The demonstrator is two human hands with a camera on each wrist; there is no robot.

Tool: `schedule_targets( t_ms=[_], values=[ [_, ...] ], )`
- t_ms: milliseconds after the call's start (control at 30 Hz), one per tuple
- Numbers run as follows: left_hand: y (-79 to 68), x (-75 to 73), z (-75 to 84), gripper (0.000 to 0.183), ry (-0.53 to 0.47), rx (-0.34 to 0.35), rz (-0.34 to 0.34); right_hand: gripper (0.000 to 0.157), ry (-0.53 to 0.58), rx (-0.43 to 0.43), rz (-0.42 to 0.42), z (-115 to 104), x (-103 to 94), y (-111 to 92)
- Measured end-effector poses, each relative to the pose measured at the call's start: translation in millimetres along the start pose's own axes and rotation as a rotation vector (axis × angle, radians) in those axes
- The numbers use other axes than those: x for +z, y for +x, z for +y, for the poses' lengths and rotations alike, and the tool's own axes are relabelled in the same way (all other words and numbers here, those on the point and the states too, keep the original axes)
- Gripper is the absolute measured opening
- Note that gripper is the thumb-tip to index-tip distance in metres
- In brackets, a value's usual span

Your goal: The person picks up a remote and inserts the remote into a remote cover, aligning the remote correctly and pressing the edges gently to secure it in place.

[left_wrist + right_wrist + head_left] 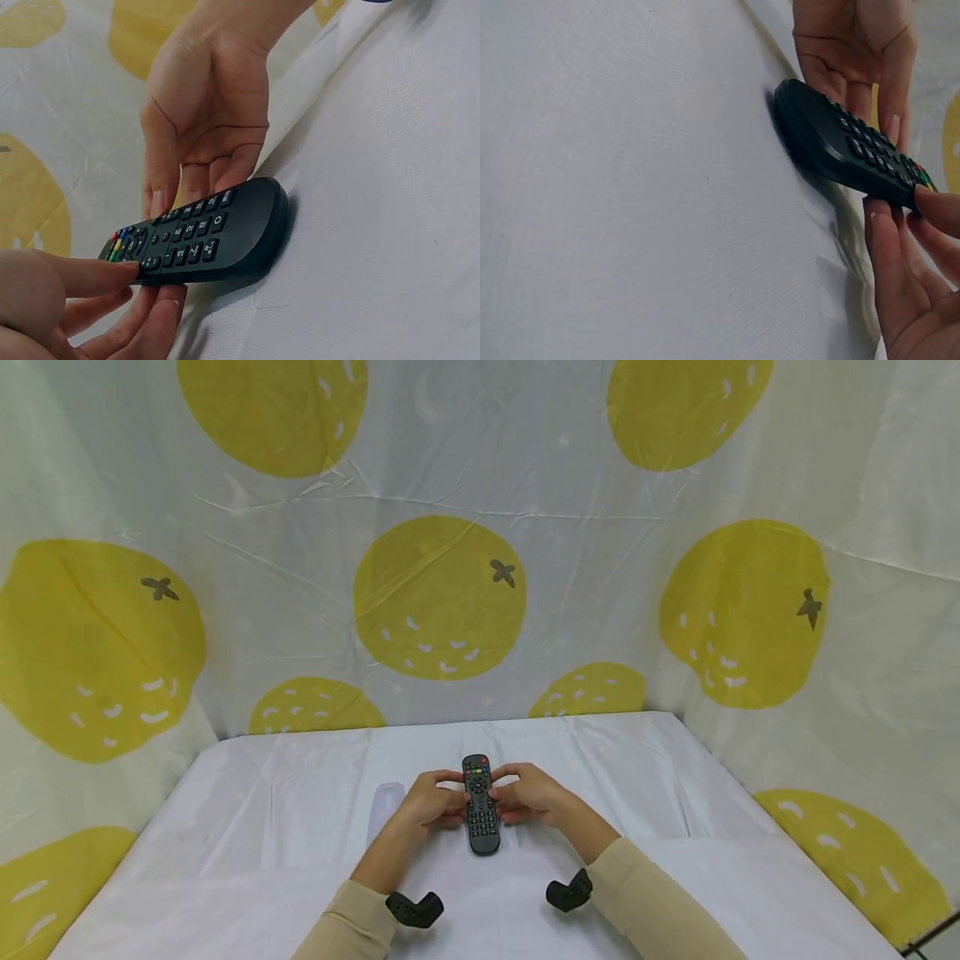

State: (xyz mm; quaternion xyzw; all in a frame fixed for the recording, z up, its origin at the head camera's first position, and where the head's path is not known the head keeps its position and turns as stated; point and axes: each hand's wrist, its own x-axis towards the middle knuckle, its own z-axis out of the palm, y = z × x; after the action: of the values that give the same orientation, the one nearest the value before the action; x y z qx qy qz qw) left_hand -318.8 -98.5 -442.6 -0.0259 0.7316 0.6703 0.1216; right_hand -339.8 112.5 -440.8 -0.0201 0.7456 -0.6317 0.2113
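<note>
Lower centre in the head view, I see the left hand [431, 802] and right hand [536, 793] pinching the black remote control [480, 810] by its sides.

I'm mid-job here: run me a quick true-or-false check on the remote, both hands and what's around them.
1. The left hand and right hand hold the remote control from opposite sides. True.
2. The remote control's buttons face the white cloth. False: they face up, toward the head camera.
3. A translucent strip lies to the left of the remote control. True.
4. The coloured buttons are at the end nearest the person. False: they are toward the far end.
5. The backdrop has blue stripes. False: it shows yellow fruit on a pale ground.
</note>
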Motion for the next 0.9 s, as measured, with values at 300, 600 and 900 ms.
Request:
schedule_targets(
  t_ms=[300, 600, 900],
  values=[
    [-2.2, -2.3, 0.7, 0.048, -0.040, 0.089, -0.054, 0.034, 0.002, -0.073, -0.049, -2, -4.9, -3],
    [-5.8, -5.6, 5.0, 0.039, -0.003, 0.102, -0.071, 0.032, -0.001, -0.103, -0.075, -5, -5.8, -6],
    [-4.7, -10.4, 5.8, 0.035, -0.029, 0.145, -0.077, 0.029, -0.028, -0.158, -0.041, -9, -3.8, -6]
  ],
)
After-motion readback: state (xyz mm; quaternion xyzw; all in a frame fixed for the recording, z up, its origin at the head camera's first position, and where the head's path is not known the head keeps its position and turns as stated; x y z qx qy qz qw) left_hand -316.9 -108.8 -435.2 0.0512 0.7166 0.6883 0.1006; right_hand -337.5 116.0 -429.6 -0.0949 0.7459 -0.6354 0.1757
